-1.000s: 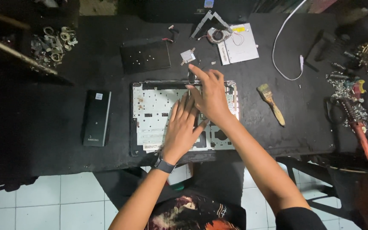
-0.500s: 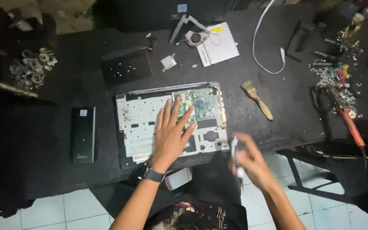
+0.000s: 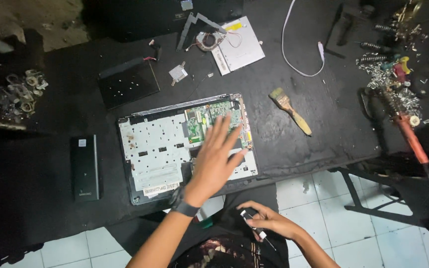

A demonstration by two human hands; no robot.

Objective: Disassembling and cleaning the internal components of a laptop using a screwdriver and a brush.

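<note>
L hand (image 3: 215, 158) flat over laptop chassis (image 3: 160, 149); R hand (image 3: 269, 221) grips screwdriver (image 3: 255, 229).

Left hand (image 3: 216, 160) splayed flat — right hand (image 3: 269, 221) curled, low.

Laptop base (image 3: 160, 154): pale matt metal plate, a few rusty spots; green glossy circuit board (image 3: 204, 121) exposed. Table top (image 3: 323, 124): black, matt, dusty, rough-looking. Brush (image 3: 290, 110): bare wood handle, pale bristles. Phone (image 3: 85, 167): black, smooth, slight sheen. Screwdriver (image 3: 255, 228) in right hand (image 3: 269, 221): thin metal shaft, handle probably plastic, blurred. Left hand (image 3: 214, 159): dark matt wristband. Floor tiles (image 3: 343, 228): white, glossy.
</note>
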